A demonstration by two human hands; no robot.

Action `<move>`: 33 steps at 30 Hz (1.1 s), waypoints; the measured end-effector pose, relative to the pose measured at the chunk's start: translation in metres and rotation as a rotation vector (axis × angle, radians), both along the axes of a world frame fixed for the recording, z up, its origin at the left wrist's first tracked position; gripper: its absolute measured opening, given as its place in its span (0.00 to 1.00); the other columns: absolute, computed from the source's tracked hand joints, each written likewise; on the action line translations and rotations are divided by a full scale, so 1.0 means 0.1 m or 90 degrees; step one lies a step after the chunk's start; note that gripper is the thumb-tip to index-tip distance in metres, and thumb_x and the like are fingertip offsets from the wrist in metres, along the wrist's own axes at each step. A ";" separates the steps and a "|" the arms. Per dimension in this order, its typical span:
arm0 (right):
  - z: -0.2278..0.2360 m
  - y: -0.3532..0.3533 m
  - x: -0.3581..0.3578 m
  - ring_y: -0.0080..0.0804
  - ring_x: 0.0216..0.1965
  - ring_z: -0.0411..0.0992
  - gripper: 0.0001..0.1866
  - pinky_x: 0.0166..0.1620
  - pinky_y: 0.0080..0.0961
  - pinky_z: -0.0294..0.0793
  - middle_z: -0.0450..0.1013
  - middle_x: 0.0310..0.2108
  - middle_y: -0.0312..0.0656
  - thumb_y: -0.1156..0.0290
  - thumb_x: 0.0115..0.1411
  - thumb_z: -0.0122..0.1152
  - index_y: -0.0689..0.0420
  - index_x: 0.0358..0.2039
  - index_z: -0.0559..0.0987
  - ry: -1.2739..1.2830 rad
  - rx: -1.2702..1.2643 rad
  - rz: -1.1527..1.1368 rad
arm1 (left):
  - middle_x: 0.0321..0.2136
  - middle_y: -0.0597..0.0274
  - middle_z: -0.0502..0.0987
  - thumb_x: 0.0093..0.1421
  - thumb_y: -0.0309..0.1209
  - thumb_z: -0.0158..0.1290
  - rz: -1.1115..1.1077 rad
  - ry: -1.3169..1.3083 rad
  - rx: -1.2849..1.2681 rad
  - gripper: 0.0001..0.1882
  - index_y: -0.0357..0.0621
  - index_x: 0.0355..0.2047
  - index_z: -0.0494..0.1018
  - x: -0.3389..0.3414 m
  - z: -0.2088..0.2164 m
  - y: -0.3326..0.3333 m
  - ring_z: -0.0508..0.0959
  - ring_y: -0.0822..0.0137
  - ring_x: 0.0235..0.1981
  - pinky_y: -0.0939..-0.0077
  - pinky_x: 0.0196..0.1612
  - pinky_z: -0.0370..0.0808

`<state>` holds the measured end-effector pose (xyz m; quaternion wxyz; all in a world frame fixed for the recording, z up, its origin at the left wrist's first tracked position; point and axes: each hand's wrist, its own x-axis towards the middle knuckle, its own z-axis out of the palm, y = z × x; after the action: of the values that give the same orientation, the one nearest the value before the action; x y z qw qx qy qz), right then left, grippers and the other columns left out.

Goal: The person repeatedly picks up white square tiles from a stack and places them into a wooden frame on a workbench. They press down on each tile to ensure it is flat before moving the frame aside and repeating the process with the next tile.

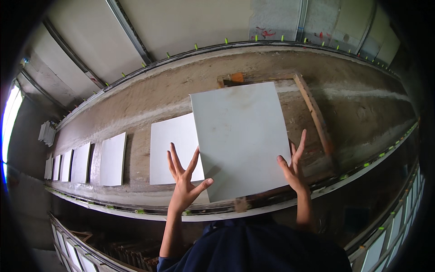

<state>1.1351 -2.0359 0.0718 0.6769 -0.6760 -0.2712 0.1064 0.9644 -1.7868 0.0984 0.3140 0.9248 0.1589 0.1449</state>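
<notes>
A large pale grey-white rectangular sheet (240,145) lies in front of me, its surface faintly smudged near the far edge. My left hand (183,181) is at its left edge with fingers spread, holding nothing. At the right edge is my right hand (295,165), its fingers also apart; some fingers are partly hidden, and I cannot tell whether it touches the sheet. A wooden frame (312,106) shows beyond the sheet's far and right sides. Partly covered by the large sheet, a second white sheet (170,149) lies to its left.
Several white sheets (113,158) lie spaced along the brown, worn bench (136,131) to the left. Small green pegs (226,41) line the bench's edges. Tall panels (195,20) stand behind it. Racks with white panels (380,249) are at the lower right and lower left.
</notes>
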 end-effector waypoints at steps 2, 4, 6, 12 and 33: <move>0.03 -0.28 0.21 0.46 0.62 0.49 0.48 0.62 0.42 0.48 0.44 0.63 0.59 0.67 0.59 0.54 0.48 0.64 0.28 -0.039 -0.034 -0.021 | 0.64 0.42 0.25 0.48 0.57 0.56 -0.009 0.006 0.012 0.41 0.60 0.60 0.60 0.20 -0.01 -0.23 0.24 0.40 0.64 0.39 0.61 0.37; -0.03 -0.45 0.49 0.44 0.62 0.49 0.45 0.62 0.40 0.48 0.45 0.63 0.55 0.66 0.58 0.56 0.51 0.65 0.35 -0.138 -0.101 -0.060 | 0.64 0.42 0.25 0.48 0.57 0.56 -0.020 0.020 -0.004 0.40 0.60 0.60 0.59 0.40 -0.07 -0.36 0.25 0.40 0.64 0.40 0.61 0.36; -0.13 -0.62 0.80 0.40 0.62 0.51 0.41 0.62 0.37 0.50 0.49 0.63 0.52 0.66 0.57 0.58 0.55 0.64 0.45 -0.084 -0.107 -0.038 | 0.64 0.40 0.28 0.49 0.56 0.57 -0.042 0.015 -0.004 0.41 0.61 0.61 0.58 0.65 -0.18 -0.44 0.27 0.40 0.64 0.41 0.62 0.36; -0.45 -0.64 1.44 0.31 0.55 0.63 0.34 0.56 0.25 0.60 0.64 0.55 0.46 0.67 0.55 0.60 0.57 0.61 0.59 0.087 -0.075 -0.047 | 0.63 0.44 0.39 0.51 0.48 0.58 -0.105 0.030 0.046 0.36 0.56 0.59 0.60 1.26 -0.63 -0.28 0.37 0.43 0.64 0.40 0.62 0.40; -1.04 -0.66 1.50 0.32 0.60 0.56 0.35 0.62 0.27 0.51 0.58 0.60 0.47 0.69 0.54 0.61 0.61 0.61 0.58 0.051 -0.125 -0.038 | 0.65 0.60 0.41 0.45 0.35 0.63 -0.083 0.077 0.141 0.19 0.49 0.40 0.78 1.56 -1.02 -0.47 0.37 0.46 0.65 0.32 0.59 0.43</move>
<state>1.2850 -2.1022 -0.0327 0.6207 -0.7420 -0.2120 0.1386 1.1207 -1.8343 -0.0031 0.2086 0.9691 0.1004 0.0849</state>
